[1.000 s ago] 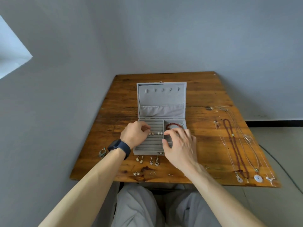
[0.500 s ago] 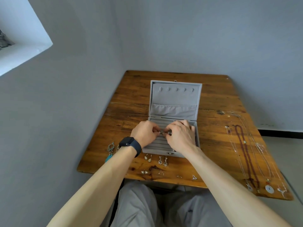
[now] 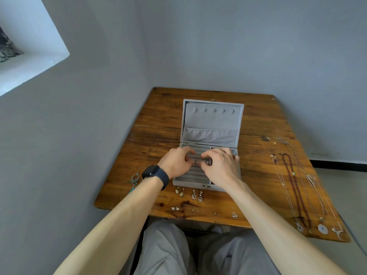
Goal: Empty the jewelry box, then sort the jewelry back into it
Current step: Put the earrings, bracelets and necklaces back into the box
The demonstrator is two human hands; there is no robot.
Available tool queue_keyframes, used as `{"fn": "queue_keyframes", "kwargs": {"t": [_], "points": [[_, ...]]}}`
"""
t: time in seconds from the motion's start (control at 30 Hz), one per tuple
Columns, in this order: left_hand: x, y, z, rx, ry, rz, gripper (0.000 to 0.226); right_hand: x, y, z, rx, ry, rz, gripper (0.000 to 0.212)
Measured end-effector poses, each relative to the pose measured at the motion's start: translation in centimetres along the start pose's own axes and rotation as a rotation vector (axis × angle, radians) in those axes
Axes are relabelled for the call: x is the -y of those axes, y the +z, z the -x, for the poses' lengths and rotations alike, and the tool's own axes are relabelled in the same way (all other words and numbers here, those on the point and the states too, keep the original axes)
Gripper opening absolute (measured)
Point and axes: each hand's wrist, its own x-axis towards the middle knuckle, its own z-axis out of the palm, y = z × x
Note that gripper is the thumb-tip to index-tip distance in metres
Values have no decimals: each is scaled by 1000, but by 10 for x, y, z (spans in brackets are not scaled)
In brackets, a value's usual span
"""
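Note:
The grey jewelry box [image 3: 212,120] stands open mid-table with its lid upright. Both hands hover over its ring-roll section. My left hand [image 3: 175,161], with a dark watch on the wrist, pinches small stud earrings [image 3: 194,161] seated in a roll. My right hand [image 3: 222,165] meets it from the right and pinches a small silver piece [image 3: 207,161] in the same roll. The right compartment is hidden under my right hand. Pairs of earrings [image 3: 196,195] and tiny studs [image 3: 175,208] lie on the table in front of the box.
Several necklaces [image 3: 296,185] lie stretched along the right side of the wooden table [image 3: 158,116]. A large dangling earring [image 3: 135,179] lies near the left edge. Grey walls close in on the left and behind. My knees are under the front edge.
My right hand moved left from the right compartment to the ring rolls and met my left hand. The red bracelet is now hidden. The view shifted, so the table sits further right.

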Motion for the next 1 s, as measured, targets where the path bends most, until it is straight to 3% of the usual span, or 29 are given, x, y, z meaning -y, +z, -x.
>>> {"fn": "queue_keyframes", "kwargs": {"t": [0.2,0.37,0.67,1.0], "points": [[5,-5,48,-214,44,61,20,-15,-2,61,-229,-26,-187,16],[-2,12,94,-318,7,-29,10,-15,15,106,-188,30,-274,15],[-24,41,105,-248,-167,-290,32,-2,29,105,-84,165,-105,29],[-28,43,96,-209,-226,-263,24,21,33,98,-97,286,-117,23]]}}
